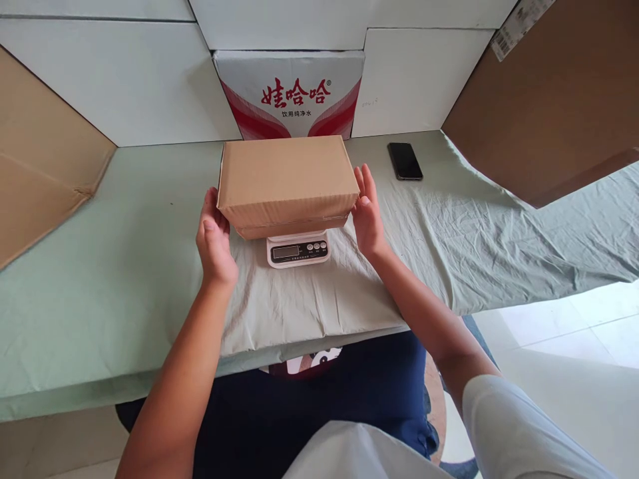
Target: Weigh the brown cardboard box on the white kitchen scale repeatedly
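Bright, even daylight fills the scene, seemingly from the right, where the floor (574, 319) is washed pale. Shadows are soft: a faint one under the box (284, 176), gentle creases on the cloth (474, 226). Focus is sharp, glare slight; lines bow toward the edges.

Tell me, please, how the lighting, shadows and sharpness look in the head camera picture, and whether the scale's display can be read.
Head view: soft, even daylight with no harsh glare; the cardboard box casts a faint shadow over the scale; its display is too small and dim to read; both hands, left hand and right hand, look sharp; wide-angle distortion bends the table edge.
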Motion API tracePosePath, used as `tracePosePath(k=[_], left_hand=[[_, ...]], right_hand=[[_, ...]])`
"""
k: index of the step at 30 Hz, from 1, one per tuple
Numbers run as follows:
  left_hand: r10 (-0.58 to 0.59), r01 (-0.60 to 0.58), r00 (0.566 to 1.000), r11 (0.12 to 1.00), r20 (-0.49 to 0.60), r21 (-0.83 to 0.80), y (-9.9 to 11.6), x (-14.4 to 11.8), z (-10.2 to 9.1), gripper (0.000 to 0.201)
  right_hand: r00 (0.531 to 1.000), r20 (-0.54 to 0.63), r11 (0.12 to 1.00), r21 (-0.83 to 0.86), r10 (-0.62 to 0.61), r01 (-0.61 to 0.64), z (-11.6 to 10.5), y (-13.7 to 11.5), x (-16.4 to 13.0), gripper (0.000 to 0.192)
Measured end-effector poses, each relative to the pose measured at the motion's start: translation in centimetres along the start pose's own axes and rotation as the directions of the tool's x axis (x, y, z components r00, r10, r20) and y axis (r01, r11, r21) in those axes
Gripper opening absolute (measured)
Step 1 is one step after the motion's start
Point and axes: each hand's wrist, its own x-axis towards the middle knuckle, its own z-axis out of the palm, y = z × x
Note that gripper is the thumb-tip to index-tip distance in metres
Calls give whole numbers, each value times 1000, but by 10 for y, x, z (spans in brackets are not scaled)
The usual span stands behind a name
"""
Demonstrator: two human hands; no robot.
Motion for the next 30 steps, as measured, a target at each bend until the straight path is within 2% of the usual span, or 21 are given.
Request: tracePosePath(k=[8,13,20,25,30], left_hand=[[-1,0,1000,1000,8,27,-5,2,-4,101],[13,-13,1000,999,0,-46,-8,1,-4,94],[14,-14,1000,1000,1,11,-4,-1,0,99],[19,-19,1000,997,1,-70,-3,-1,0,92],[29,-28,999,997,15,-72,2,-3,3,88]], right_hand=[[1000,5,1000,22,6,-6,1,12,1,102],[1000,6,1000,14,3,-3,0,9,0,98],[1000,-6,999,33,8,-8,0,10,-1,93],[1000,2,1000,-11,-6,6,-2,13,0,92],[1000,-1,1000,-8,2,-2,-1,8,1,96]])
